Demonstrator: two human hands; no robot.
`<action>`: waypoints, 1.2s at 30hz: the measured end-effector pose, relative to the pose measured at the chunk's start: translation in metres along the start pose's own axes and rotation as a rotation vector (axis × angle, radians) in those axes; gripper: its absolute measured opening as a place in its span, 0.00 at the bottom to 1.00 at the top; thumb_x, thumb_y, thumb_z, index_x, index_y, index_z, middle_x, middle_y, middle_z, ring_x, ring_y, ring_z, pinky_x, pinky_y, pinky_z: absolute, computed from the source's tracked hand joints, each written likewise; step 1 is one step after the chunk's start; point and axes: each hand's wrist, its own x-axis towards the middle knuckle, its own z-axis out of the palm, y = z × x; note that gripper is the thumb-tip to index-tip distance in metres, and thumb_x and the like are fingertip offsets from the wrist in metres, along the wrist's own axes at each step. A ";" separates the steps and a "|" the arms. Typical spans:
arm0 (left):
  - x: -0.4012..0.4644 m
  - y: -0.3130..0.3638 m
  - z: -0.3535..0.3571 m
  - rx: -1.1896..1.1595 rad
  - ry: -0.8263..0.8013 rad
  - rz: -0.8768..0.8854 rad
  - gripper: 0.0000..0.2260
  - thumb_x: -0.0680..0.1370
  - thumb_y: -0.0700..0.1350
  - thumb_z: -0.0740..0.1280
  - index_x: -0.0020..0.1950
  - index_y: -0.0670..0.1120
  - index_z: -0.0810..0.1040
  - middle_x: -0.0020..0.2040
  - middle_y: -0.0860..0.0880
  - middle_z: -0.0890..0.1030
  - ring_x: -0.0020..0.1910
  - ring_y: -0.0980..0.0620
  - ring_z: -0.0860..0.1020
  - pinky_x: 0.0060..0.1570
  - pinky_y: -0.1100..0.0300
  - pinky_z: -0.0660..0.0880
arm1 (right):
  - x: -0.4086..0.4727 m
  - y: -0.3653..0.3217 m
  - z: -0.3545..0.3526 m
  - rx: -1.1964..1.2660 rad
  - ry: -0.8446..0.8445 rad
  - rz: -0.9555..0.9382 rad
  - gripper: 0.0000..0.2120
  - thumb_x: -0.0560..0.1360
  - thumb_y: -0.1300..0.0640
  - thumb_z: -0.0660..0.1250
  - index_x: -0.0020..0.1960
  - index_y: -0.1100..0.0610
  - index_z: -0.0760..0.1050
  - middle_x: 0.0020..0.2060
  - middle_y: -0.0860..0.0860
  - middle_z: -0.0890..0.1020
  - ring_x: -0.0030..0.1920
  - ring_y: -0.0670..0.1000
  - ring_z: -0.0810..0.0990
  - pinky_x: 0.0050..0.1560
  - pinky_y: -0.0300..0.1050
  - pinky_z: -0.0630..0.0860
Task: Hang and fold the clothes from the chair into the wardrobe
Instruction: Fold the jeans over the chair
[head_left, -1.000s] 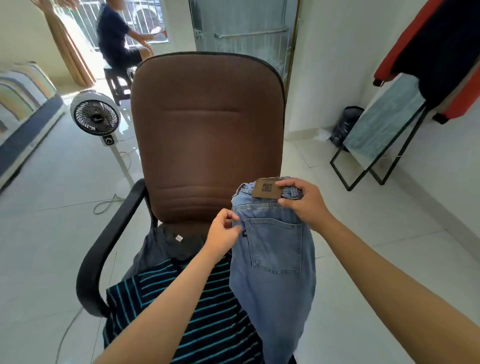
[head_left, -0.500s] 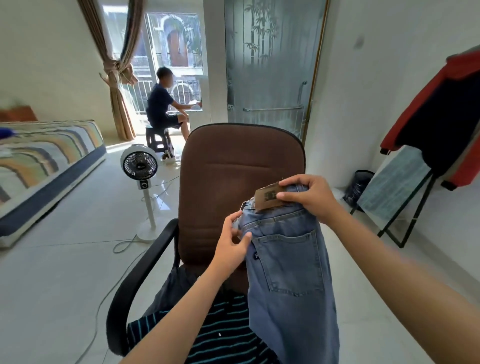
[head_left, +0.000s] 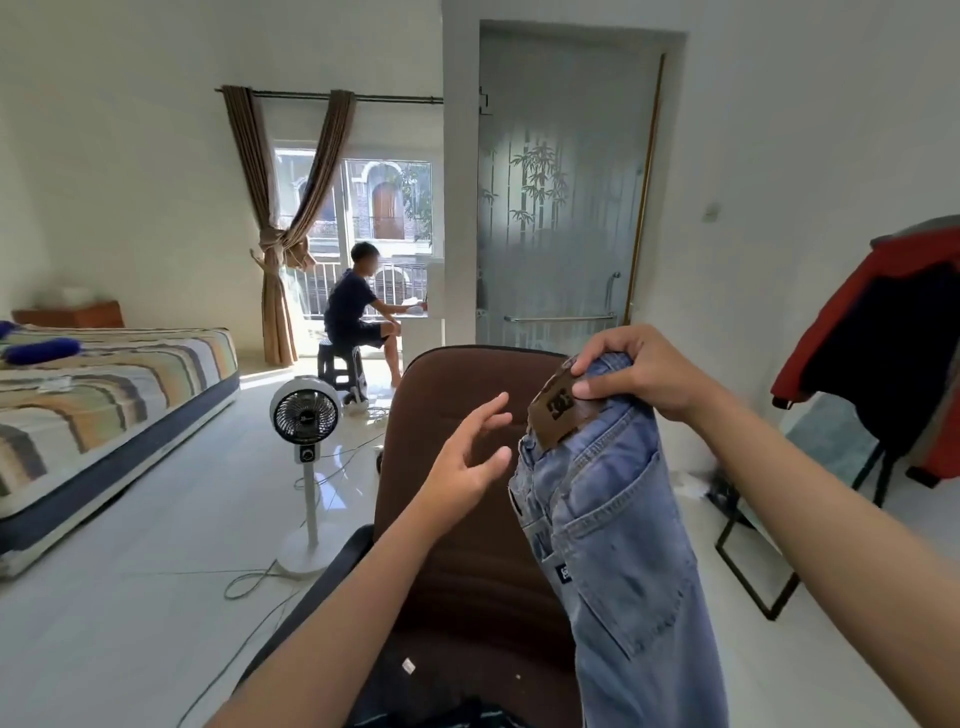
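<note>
Light blue jeans (head_left: 618, 540) with a brown leather patch hang in front of the brown office chair (head_left: 441, 415). My right hand (head_left: 644, 371) grips their waistband at the patch and holds them up above the seat. My left hand (head_left: 470, 462) is open beside the waistband, fingers spread, touching nothing. A dark garment (head_left: 452, 714) lies on the seat at the bottom edge, mostly hidden by my left arm.
A white standing fan (head_left: 306, 415) with a cable on the floor is left of the chair. A striped bed (head_left: 104, 395) fills the left. A person (head_left: 358, 312) sits on a stool by the window. A black rack with a red-and-dark jacket (head_left: 893, 343) stands right.
My right hand has lifted the jeans higher off the chair. My left hand has let go of the waistband and opened. The view has tilted up, so the striped shirt is out of sight.
</note>
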 end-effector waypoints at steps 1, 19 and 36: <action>0.006 0.008 -0.001 -0.054 -0.076 0.030 0.25 0.74 0.49 0.66 0.71 0.51 0.66 0.65 0.51 0.75 0.66 0.56 0.71 0.65 0.56 0.68 | 0.001 -0.003 -0.002 0.010 -0.002 -0.001 0.16 0.63 0.72 0.75 0.33 0.50 0.83 0.38 0.49 0.85 0.39 0.46 0.83 0.42 0.37 0.78; 0.028 0.020 -0.014 -0.216 -0.215 0.007 0.08 0.68 0.36 0.72 0.45 0.42 0.77 0.44 0.45 0.80 0.42 0.51 0.78 0.47 0.58 0.76 | 0.005 -0.019 -0.034 0.083 0.156 0.018 0.14 0.62 0.72 0.73 0.31 0.53 0.82 0.32 0.49 0.84 0.33 0.46 0.82 0.36 0.37 0.79; -0.022 -0.039 -0.057 0.072 -0.030 -0.239 0.15 0.63 0.45 0.78 0.48 0.52 0.85 0.43 0.46 0.82 0.45 0.49 0.79 0.53 0.46 0.75 | 0.009 -0.031 -0.048 0.133 0.345 0.030 0.15 0.46 0.64 0.80 0.28 0.53 0.81 0.28 0.47 0.83 0.29 0.46 0.81 0.34 0.36 0.79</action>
